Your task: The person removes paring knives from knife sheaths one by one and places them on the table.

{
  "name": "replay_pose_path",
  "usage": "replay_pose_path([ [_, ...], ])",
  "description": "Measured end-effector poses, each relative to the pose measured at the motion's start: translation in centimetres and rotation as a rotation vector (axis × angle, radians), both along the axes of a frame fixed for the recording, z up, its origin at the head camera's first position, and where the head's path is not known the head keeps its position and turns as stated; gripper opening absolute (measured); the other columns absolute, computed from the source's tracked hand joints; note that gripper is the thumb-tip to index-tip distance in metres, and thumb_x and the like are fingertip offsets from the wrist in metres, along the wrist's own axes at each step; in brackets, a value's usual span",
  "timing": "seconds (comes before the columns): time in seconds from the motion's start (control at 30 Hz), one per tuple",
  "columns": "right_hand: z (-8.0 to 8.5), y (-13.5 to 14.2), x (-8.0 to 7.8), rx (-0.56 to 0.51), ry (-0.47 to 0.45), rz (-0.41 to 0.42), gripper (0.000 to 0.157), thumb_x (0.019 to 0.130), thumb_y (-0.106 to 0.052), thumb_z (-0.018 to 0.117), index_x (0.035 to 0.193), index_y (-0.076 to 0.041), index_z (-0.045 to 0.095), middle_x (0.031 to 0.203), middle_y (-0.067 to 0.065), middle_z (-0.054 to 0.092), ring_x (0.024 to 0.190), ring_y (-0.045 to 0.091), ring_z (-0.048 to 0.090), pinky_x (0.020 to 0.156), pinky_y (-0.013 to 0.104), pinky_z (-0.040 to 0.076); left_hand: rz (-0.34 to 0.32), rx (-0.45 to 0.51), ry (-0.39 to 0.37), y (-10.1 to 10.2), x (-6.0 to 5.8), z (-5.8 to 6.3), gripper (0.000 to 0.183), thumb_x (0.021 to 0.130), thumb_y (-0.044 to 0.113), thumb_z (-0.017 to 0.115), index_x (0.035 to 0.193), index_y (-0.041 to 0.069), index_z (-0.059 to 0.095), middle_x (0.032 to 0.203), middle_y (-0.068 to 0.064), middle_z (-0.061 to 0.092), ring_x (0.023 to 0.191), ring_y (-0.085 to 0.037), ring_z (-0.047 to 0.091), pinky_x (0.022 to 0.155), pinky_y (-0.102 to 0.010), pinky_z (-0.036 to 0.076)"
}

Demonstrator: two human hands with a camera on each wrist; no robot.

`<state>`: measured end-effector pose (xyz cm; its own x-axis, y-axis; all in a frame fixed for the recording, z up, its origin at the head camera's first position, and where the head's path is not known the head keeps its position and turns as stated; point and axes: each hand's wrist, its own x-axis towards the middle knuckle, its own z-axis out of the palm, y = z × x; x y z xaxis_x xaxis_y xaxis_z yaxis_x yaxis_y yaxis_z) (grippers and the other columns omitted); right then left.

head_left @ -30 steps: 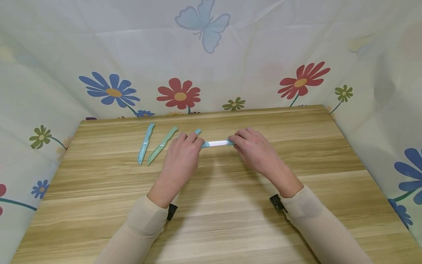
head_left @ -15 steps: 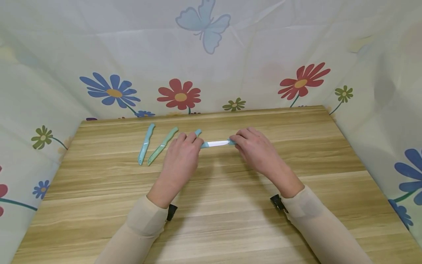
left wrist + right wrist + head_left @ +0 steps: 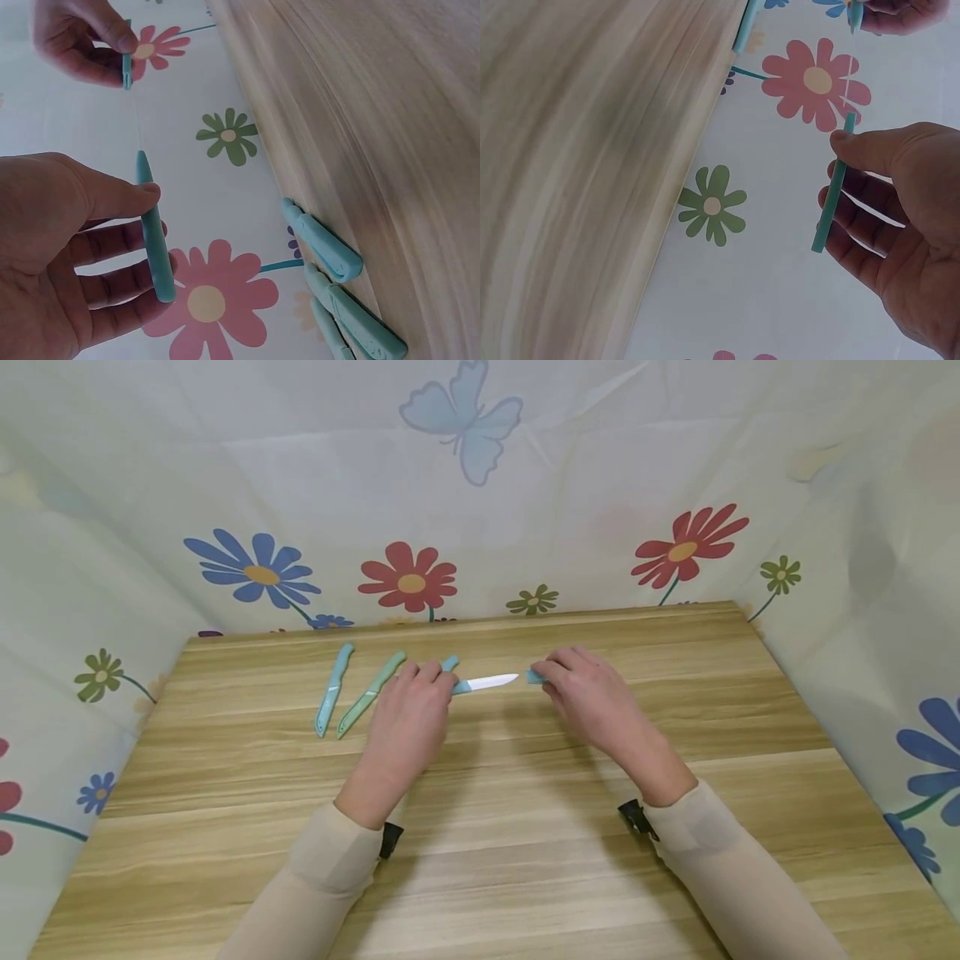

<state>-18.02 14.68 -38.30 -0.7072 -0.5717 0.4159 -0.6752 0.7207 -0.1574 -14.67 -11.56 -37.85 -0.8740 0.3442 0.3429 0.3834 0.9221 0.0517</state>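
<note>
My left hand (image 3: 412, 714) pinches the light-blue handle of a small knife (image 3: 491, 682), thumb on one side and fingers on the other. The white blade points right, bare from handle to tip. Across a short gap, my right hand (image 3: 596, 702) pinches a light-blue blade sheath (image 3: 535, 677) between thumb and fingers. Seen from the right wrist, the sheath (image 3: 834, 187) is a narrow strip held edge-on. The left wrist view shows the knife handle (image 3: 156, 247) held above the table. Most of the sheath is behind my right fingers in the head view.
On the wooden table (image 3: 495, 860), a sheathed blue knife (image 3: 333, 689) and a sheathed green knife (image 3: 371, 695) lie left of my left hand. Another blue knife (image 3: 450, 662) is partly hidden behind that hand. A flower-printed curtain (image 3: 585, 527) borders the table's back and sides.
The sheath has come off the blade tip, leaving a gap between them. My right hand has shifted slightly right with the sheath; my left hand has drawn slightly left with the knife.
</note>
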Motion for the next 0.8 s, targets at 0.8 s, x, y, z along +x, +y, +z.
replay_pose_path([
  [0.8, 0.4, 3.5, -1.9, 0.137, -0.14, -0.208, 0.026, 0.099, -0.007, 0.074, 0.125, -0.002, 0.074, 0.121, 0.017, 0.071, 0.113, 0.036, 0.065, 0.098, 0.052, 0.055, 0.052, -0.096, -0.111, 4.2, -2.1, 0.0, 0.01, 0.101, 0.005, 0.067, 0.108, 0.001, 0.073, 0.099, -0.01, 0.064, 0.087, -0.028, 0.06, 0.068, -0.042, 0.057],
])
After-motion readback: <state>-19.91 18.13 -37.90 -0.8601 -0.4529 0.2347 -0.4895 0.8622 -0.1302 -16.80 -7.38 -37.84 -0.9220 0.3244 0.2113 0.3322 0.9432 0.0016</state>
